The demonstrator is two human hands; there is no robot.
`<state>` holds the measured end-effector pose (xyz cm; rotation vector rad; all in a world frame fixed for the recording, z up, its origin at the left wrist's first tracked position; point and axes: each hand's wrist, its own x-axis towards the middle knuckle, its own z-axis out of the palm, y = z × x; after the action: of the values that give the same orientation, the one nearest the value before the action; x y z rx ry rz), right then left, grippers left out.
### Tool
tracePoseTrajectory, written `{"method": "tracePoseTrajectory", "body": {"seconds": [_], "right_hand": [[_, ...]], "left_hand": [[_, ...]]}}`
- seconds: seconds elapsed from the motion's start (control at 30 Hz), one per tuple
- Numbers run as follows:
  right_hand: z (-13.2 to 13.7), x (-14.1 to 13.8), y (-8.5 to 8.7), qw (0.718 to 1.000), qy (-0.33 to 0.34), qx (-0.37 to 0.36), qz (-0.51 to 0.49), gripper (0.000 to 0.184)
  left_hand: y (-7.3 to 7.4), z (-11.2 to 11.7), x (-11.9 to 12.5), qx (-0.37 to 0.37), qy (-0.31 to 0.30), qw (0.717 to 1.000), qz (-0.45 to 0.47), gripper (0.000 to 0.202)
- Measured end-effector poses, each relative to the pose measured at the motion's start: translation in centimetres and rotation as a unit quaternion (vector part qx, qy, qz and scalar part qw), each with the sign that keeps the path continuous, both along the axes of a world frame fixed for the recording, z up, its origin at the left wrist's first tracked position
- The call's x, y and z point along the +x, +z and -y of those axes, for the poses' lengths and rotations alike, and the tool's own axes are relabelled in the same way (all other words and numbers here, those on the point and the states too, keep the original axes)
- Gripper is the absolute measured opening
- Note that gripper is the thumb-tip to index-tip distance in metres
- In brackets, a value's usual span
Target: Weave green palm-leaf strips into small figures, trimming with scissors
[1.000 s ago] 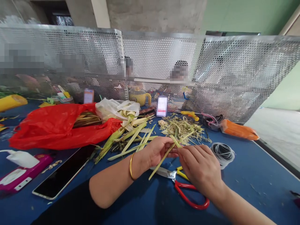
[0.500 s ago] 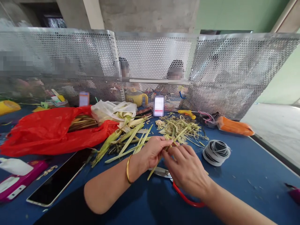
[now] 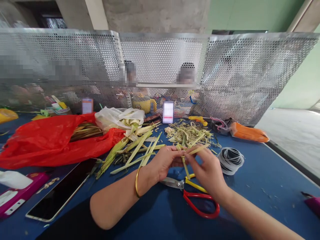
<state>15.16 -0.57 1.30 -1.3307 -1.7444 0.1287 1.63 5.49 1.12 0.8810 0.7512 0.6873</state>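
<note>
My left hand (image 3: 168, 161) pinches pale green leaf strips (image 3: 184, 163) at the middle of the table. A gold bangle (image 3: 137, 181) circles that wrist. Close beside it, my right hand (image 3: 206, 165) is closed on the end of a strip that sticks out to the upper right across its fingers. Below both hands lie scissors (image 3: 200, 196) with one red and one yellow handle, their blades pointing left. Longer leaf strips (image 3: 138, 150) are spread to the left of my hands. The fingers partly hide where the strips cross.
Behind my hands lies a heap of leaf scraps (image 3: 192, 133). A spool of white cord (image 3: 231, 160) and an orange packet (image 3: 248, 132) are at right. At left are a red plastic bag (image 3: 50, 140) and a phone (image 3: 62, 191). A perforated metal screen (image 3: 162, 53) closes the back.
My right hand has turned and shifted slightly right, so a strip end now shows above its fingers. More of the scissors' handles is uncovered. The view has shifted slightly.
</note>
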Motion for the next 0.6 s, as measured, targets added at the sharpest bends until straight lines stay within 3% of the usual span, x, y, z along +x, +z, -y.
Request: {"method": "tracePoseTrajectory", "body": {"seconds": [0.1, 0.2, 0.37, 0.47, 0.6], "right_hand": [[-1.1, 0.9, -0.3, 0.969, -0.020, -0.111, -0.218, 0.021], [-1.8, 1.2, -1.0, 0.935, -0.028, -0.158, -0.317, 0.026], [-2.0, 0.8, -1.3, 0.909, -0.028, -0.188, -0.372, 0.029], [-2.0, 0.7, -1.2, 0.896, -0.018, -0.226, -0.383, 0.033], [-1.8, 1.1, -0.5, 0.919, 0.045, -0.288, -0.267, 0.025]], "left_hand": [[0.1, -0.1, -0.1, 0.001, 0.002, 1.000, 0.010, 0.010], [0.1, -0.1, -0.1, 0.003, 0.003, 1.000, 0.021, 0.014], [-0.1, 0.0, 0.0, 0.028, -0.009, 0.999, 0.011, 0.023], [-0.2, -0.2, 0.0, 0.040, 0.027, 0.999, -0.006, 0.023], [0.2, -0.9, -0.3, 0.025, 0.101, 0.994, -0.022, 0.014]]}}
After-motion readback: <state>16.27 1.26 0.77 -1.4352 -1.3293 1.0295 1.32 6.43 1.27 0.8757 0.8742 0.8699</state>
